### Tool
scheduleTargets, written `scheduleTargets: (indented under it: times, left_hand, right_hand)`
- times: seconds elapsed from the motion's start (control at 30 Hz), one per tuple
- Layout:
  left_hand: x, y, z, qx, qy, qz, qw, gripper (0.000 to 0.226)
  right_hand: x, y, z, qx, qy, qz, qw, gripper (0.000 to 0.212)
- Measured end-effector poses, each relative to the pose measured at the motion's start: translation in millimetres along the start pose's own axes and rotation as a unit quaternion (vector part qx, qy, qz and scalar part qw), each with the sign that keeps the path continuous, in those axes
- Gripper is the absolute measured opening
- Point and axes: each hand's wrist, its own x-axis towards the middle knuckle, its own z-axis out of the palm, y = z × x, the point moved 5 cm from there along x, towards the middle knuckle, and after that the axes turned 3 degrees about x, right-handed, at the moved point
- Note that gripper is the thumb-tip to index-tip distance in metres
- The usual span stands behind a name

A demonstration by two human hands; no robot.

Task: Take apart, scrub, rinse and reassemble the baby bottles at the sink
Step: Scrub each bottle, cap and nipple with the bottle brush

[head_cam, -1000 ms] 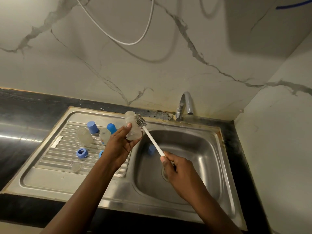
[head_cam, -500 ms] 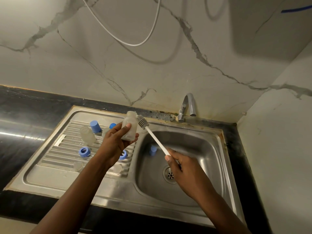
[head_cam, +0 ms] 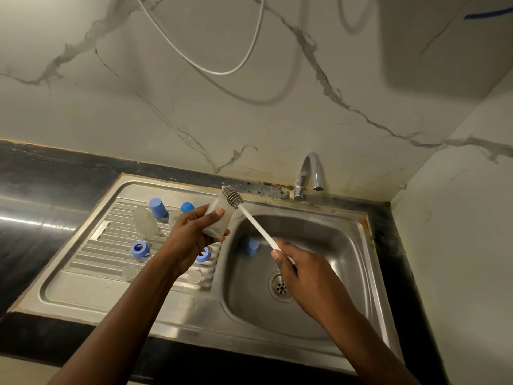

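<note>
My left hand (head_cam: 194, 234) grips a frosted baby bottle (head_cam: 219, 218) over the edge between drainboard and basin. My right hand (head_cam: 302, 273) holds the white handle of a bottle brush (head_cam: 256, 227); its grey bristle head (head_cam: 232, 196) sits at the bottle's top end, outside it. On the ribbed drainboard (head_cam: 91, 259) lie another frosted bottle (head_cam: 145, 222), blue caps (head_cam: 157, 207) (head_cam: 187, 207), blue rings (head_cam: 140, 249) (head_cam: 204, 255) and clear teats (head_cam: 130, 272) (head_cam: 194, 276). A further blue cap (head_cam: 252, 246) shows in the basin.
The steel sink basin (head_cam: 319, 237) has a drain (head_cam: 280, 286) below my right hand. A chrome tap (head_cam: 308, 176) stands at the back rim, no water running. Black countertop (head_cam: 41, 195) lies left; marble walls close the back and right. A white hose (head_cam: 222, 70) hangs above.
The brush head has slid up along the bottle to its top end. The bottle has tilted slightly, and my right hand has shifted a little right.
</note>
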Motion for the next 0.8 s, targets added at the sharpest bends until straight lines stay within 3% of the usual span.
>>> scheduleTargets:
  times: [0.33,0.5,0.63,0.8]
  left_hand:
    - [-3.5,-2.3,-1.0,0.038,-0.015,-0.001,0.999,0.052]
    - [-14.5,-7.9,28.3,0.148,-0.075,0.04,0.985,0.06]
    - [-9.7,-1.9,28.0,0.122,-0.005,0.049,0.991,0.061]
    - [-1.6,1.4,15.0,0.16,0.0,0.066,0.985,0.049]
  right_hand:
    - [4.7,-9.3,-5.5,-0.033,-0.013,0.002,0.999,0.041]
    - [13.9,-18.1,-8.1,-0.047,-0.012,0.001,0.999,0.044]
    - [12.1,-14.1,-16.9,-0.051,-0.009,0.008,0.999,0.046]
    - [1.0,-4.5,-17.1,-0.044,-0.007,0.013,0.999,0.047]
